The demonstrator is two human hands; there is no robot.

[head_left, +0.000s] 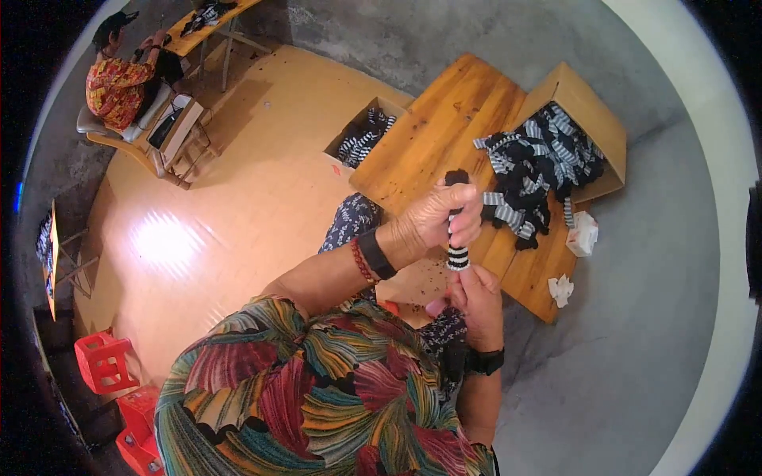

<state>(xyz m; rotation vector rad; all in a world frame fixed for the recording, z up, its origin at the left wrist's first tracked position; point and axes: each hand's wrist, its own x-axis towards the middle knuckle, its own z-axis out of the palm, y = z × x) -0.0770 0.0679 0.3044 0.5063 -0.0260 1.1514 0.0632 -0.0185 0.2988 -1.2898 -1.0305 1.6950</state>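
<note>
A small knitted black piece with a black-and-white striped end (458, 258) stands upright between my hands, above the near edge of the wooden table. My left hand (440, 218) is closed around its middle, and the black tip pokes out above the fist. Below it, my right hand (478, 297) is closed at the striped end, with a finger reaching up to the opening. Whether that finger goes inside is hard to tell. Beyond my hands, a heap of similar black and grey-striped knitted pieces (528, 170) spills out of a tipped cardboard box (615, 151).
A tissue pack (583, 234) and a crumpled tissue (560, 291) lie by the table's (444, 111) right edge. Left of it, another box (341, 155) holds striped pieces. A seated person (119, 87) works at a far table (202, 36). Red plastic stools (105, 361) stand lower left.
</note>
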